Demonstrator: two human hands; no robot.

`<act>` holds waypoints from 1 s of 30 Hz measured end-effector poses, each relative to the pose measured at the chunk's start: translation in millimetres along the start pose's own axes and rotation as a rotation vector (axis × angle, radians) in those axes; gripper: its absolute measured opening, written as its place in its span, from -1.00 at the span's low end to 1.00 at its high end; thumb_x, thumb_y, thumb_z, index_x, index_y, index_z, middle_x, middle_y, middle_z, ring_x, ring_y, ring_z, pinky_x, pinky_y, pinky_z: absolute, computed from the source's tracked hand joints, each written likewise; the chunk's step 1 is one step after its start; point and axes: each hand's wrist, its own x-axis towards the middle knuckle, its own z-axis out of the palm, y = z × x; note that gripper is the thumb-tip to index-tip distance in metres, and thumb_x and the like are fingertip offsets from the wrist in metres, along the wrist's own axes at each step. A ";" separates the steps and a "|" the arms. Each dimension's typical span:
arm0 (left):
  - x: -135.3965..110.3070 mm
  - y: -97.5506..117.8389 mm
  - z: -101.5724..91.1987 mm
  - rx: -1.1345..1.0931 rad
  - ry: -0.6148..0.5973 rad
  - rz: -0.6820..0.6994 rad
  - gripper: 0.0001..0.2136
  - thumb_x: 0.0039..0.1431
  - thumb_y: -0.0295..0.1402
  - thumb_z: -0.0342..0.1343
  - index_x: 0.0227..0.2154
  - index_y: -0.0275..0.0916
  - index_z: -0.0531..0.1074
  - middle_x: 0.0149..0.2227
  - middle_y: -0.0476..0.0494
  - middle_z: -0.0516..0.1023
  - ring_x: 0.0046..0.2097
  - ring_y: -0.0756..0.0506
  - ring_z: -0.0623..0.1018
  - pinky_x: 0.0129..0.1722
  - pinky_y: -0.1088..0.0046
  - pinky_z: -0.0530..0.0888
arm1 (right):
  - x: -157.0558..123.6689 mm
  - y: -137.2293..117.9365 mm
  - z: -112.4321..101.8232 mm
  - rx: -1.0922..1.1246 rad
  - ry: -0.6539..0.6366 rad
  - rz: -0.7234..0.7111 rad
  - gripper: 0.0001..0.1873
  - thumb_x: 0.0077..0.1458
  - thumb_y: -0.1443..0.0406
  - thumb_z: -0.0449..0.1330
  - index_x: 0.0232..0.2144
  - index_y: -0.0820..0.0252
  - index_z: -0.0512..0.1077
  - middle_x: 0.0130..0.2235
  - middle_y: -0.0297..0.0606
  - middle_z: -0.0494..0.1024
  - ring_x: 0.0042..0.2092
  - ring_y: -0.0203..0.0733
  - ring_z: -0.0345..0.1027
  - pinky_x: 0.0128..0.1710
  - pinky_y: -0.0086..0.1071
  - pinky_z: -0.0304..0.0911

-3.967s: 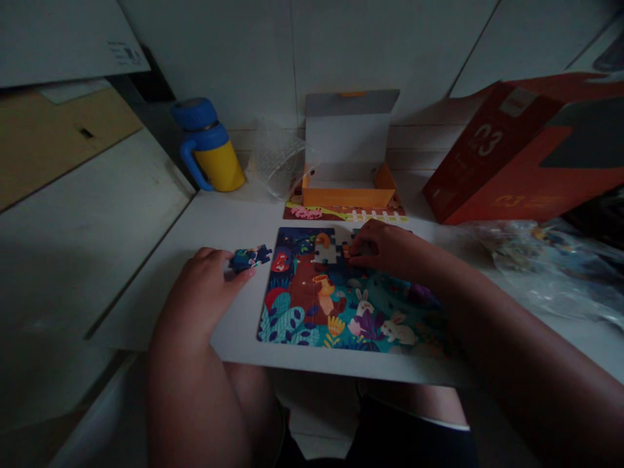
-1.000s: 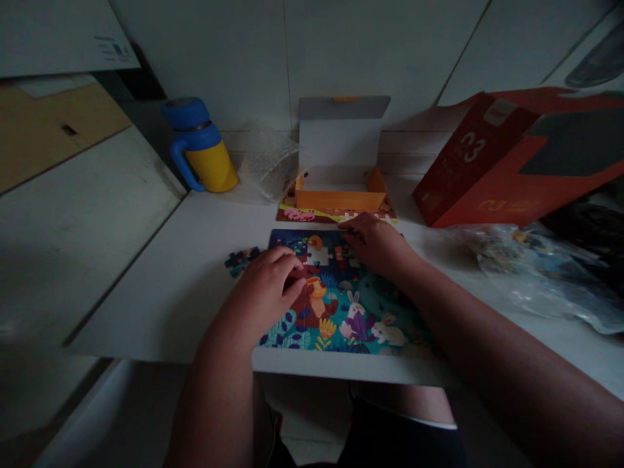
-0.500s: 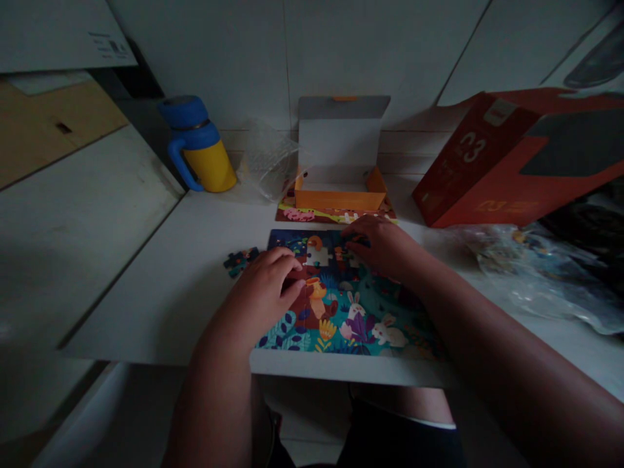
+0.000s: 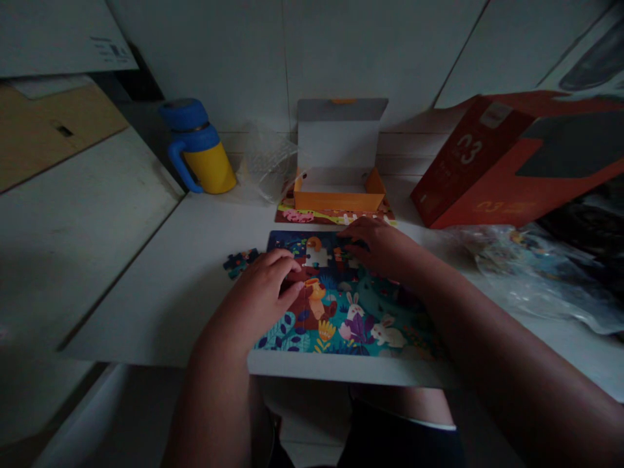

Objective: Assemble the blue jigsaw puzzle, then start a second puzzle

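Note:
A jigsaw puzzle (image 4: 336, 312) with a bear and white rabbits lies flat near the table's front edge, mostly assembled. A white gap (image 4: 318, 256) shows in its upper part. My left hand (image 4: 270, 279) rests over the puzzle's left side, fingers gently bent and thumb apart, holding nothing visible. At the puzzle's top edge my right hand (image 4: 373, 244) has its thumb and fingertips close together on a dark puzzle piece (image 4: 355, 242), which the fingers partly cover. Several loose, dark puzzle pieces (image 4: 238, 261) lie left of the puzzle, beside my left hand.
Behind the puzzle an open orange box (image 4: 338, 200) stands on a printed sheet (image 4: 297, 215). Crumpled clear plastic (image 4: 268, 162) and a blue-yellow jug (image 4: 209, 162) are back left. A large red box (image 4: 487, 169) and a plastic bag of pieces (image 4: 531, 260) sit right.
My right hand has shifted very slightly left along the puzzle's top edge. My left hand stays almost in place, and the view has tilted a little.

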 end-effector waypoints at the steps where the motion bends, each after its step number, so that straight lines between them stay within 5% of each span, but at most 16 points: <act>1: -0.1 -0.3 0.1 0.001 -0.002 0.001 -0.92 0.39 -0.42 0.24 -0.11 -0.14 0.51 0.14 -0.17 0.53 0.16 -0.22 0.56 0.26 0.08 0.51 | 0.0 0.9 -0.1 -0.009 0.002 -0.001 -0.58 0.38 0.27 0.21 0.22 0.14 0.58 0.21 0.03 0.59 0.24 0.17 0.46 0.32 0.03 0.31; 20: -0.4 -0.5 0.7 0.006 -0.002 0.006 -0.92 0.40 -0.43 0.23 -0.11 -0.16 0.50 0.15 -0.19 0.52 0.17 -0.22 0.56 0.26 0.06 0.51 | -0.7 8.8 2.4 0.015 -0.005 0.047 -0.45 0.37 0.22 0.24 0.34 0.15 0.38 0.27 0.11 0.51 0.32 0.25 0.36 0.37 0.14 0.24; 30: 0.1 -0.9 1.7 -0.002 0.013 0.013 -0.93 0.40 -0.41 0.23 -0.11 -0.15 0.52 0.14 -0.17 0.53 0.15 -0.21 0.56 0.25 0.05 0.53 | 0.4 9.4 0.4 0.018 -0.008 -0.036 -0.66 0.38 0.22 0.20 0.12 0.16 0.57 0.14 0.05 0.56 0.21 0.19 0.43 0.29 0.07 0.33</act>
